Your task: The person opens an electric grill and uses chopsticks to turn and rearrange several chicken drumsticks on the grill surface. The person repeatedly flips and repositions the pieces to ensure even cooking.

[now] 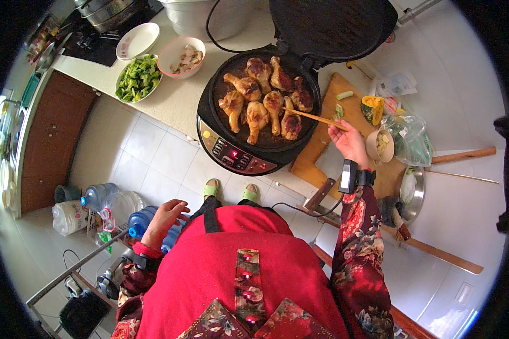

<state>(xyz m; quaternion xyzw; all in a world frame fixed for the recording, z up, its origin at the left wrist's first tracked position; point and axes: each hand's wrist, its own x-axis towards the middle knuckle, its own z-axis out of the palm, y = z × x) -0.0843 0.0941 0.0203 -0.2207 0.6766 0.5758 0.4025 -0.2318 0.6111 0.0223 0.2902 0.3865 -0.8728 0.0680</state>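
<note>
My right hand grips a pair of wooden chopsticks, whose tips reach in among browned chicken drumsticks. Several drumsticks lie on the round black plate of an electric griddle, and its lit control panel faces me. Behind it the griddle's lid stands raised. Down by my waist hangs my left hand, its fingers loosely bent and apart, holding nothing. Whether the chopstick tips touch a drumstick, I cannot tell.
Left of the griddle are a bowl of pale pieces, a plate of chopped greens and a white plate. To the right, a wooden cutting board lies near a cleaver handle, a pumpkin piece and a garlic cup.
</note>
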